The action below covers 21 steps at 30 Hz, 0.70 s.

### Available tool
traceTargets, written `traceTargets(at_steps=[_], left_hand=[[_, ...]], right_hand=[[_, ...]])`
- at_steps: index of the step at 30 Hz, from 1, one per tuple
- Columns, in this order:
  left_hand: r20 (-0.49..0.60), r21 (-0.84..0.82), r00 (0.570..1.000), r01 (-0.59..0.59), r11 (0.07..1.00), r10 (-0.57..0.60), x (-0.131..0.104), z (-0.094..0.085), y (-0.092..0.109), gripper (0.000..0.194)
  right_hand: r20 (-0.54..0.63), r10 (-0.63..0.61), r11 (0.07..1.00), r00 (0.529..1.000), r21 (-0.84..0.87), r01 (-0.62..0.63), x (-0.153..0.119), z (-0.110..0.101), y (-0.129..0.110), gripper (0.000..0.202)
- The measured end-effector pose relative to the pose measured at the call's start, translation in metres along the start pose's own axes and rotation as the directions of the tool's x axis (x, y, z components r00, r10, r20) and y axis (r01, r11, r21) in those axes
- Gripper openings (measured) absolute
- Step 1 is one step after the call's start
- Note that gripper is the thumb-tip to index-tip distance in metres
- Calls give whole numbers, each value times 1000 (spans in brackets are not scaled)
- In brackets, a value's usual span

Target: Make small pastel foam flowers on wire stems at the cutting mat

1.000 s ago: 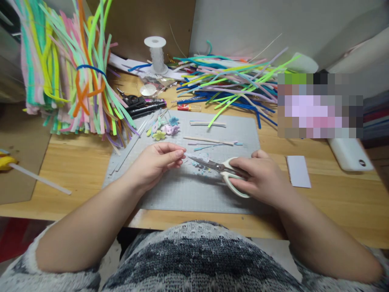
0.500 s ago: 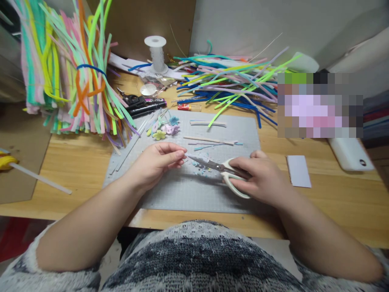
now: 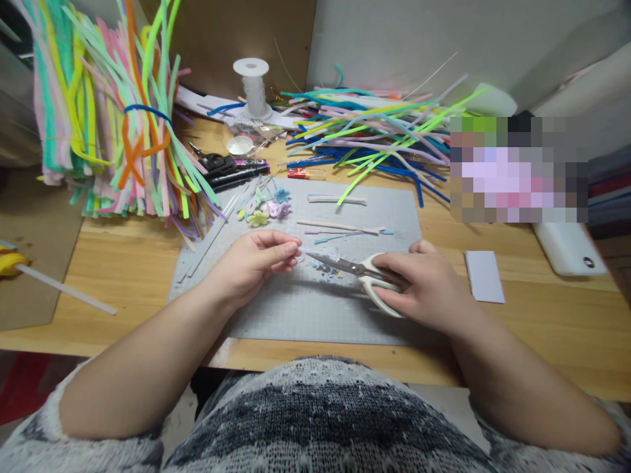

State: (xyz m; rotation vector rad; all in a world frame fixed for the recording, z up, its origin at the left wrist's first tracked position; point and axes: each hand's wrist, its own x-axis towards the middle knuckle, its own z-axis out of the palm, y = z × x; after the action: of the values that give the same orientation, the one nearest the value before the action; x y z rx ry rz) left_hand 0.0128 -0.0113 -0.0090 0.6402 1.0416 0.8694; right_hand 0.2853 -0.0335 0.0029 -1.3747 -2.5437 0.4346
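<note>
My right hand point(image 3: 426, 286) is closed round the handles of white-handled scissors point(image 3: 365, 270), whose blades point left. Just short of the blade tips, my left hand point(image 3: 271, 259) is pinched at thumb and forefinger on something small and pale that I cannot make out. Under the blades lies a little heap of pale blue and lilac clippings point(image 3: 328, 266) on the grey cutting mat point(image 3: 305, 315). Beyond my hands are short cut pipe cleaners point(image 3: 345, 227) and a cluster of small fuzzy flowers point(image 3: 266, 207) in yellow, lilac and blue.
At the left stands a thick bundle of coloured pipe cleaners point(image 3: 113, 131); a loose pile of pipe cleaners point(image 3: 365, 125) lies at the back. A white spool point(image 3: 254, 92), black pens point(image 3: 239, 176) and a red-labelled tube point(image 3: 305, 174) sit behind the mat. White card point(image 3: 485, 276) lies at right.
The scissor handles have drawn slightly closer together. My left hand keeps its pinch in nearly the same place.
</note>
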Motion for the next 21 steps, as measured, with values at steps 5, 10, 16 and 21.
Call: traceTargets(at_steps=[5, 10, 16, 21], left_hand=[[13, -20, 1000, 4, 1000, -4, 0, -1, -1, 21], [22, -29, 1000, 10, 1000, -10, -1, 0, 0, 20], [26, -24, 1000, 12, 1000, -12, -1, -1, 0, 18], [16, -23, 1000, 13, 1000, -13, -1, -1, -1, 21]], right_hand=[[12, -3, 1000, 1000, -7, 4, 0, -1, 0, 12], [31, -7, 1000, 999, 16, 7, -1, 0, 1, 11], [48, -10, 999, 999, 42, 8, -1, -1, 0, 10], [68, -11, 999, 998, 43, 8, -1, -2, 0, 11]])
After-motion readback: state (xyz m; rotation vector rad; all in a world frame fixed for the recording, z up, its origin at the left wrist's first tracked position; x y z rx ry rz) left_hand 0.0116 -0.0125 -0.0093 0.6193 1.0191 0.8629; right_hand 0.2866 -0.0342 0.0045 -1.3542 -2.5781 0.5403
